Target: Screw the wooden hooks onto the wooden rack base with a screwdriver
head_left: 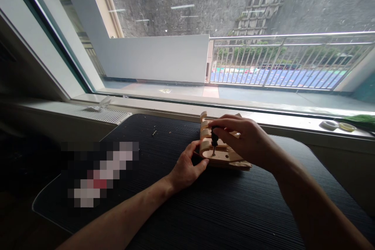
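Note:
A light wooden assembly [220, 155] made of flat plates and curved ribs lies on the black ribbed table top [205, 207]. My left hand [187, 166] grips the wooden assembly's near-left edge, thumb along its side. My right hand [244, 138] is closed round a short black-handled screwdriver [214, 140], held upright with its tip down on the top plate of the assembly. Much of the assembly's right part is hidden behind my right hand.
A small loose screw [154, 133] and wood crumbs lie on the table at the back left. A blurred patch [99, 174] covers something at the left. Behind runs a window sill with crumpled paper [99, 104] and two tape rolls [336, 125]. The table's curved front-left edge is near.

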`<state>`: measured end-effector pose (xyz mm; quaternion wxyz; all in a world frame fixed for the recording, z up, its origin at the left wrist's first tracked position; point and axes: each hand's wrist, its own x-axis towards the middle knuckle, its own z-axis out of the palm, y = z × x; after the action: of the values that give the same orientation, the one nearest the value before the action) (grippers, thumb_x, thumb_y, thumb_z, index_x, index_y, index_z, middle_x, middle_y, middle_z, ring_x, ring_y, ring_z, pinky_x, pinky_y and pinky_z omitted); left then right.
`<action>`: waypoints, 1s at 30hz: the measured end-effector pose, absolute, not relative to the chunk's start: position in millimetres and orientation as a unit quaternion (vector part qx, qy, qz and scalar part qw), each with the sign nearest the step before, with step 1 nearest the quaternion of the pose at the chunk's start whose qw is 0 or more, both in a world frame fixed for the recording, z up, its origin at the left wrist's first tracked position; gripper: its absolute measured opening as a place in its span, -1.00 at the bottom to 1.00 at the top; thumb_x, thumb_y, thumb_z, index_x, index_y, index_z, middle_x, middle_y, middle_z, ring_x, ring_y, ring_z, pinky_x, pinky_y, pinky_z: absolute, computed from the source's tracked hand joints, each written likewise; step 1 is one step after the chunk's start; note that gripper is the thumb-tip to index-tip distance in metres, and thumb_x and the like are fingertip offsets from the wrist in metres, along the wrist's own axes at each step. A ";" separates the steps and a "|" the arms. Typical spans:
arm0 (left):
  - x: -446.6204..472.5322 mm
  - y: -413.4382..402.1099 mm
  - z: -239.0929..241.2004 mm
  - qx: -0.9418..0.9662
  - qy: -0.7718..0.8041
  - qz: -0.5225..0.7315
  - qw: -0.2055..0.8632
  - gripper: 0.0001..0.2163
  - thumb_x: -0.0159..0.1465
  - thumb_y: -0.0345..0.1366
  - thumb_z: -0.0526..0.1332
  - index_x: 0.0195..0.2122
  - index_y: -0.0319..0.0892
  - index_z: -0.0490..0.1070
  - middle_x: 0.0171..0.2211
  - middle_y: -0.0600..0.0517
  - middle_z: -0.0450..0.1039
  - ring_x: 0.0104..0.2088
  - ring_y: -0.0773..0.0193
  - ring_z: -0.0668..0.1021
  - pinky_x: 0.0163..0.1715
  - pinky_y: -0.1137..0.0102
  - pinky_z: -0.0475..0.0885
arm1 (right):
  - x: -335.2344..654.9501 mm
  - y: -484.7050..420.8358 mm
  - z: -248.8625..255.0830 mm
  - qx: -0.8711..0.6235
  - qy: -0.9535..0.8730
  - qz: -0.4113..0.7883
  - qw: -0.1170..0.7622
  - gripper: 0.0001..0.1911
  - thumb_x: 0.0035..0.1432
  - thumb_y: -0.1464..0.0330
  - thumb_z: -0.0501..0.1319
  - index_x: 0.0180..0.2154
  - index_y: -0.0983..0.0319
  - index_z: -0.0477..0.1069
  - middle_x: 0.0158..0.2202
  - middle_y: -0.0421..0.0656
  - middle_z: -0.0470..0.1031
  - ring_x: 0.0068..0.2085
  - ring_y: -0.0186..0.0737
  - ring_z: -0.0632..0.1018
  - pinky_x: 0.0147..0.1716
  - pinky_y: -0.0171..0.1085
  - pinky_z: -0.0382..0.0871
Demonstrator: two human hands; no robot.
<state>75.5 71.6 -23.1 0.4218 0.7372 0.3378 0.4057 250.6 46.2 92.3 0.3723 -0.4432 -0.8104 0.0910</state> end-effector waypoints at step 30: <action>75.2 70.9 -22.8 0.732 0.343 0.409 0.423 -0.60 0.14 -0.40 0.22 0.02 -0.13 0.25 -0.10 -0.02 0.43 -0.14 0.22 0.49 -0.05 0.34 0.37 | 249.8 52.5 82.9 -0.469 -0.799 0.086 0.367 -0.75 0.18 0.37 0.11 -0.11 0.14 0.46 -0.21 -0.18 0.52 -0.28 -0.28 0.51 -0.32 -0.32 0.37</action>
<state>75.2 70.9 -22.8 0.4232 0.7320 0.3428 0.4094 249.8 52.5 82.9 0.3670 -0.4694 -0.7986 0.0857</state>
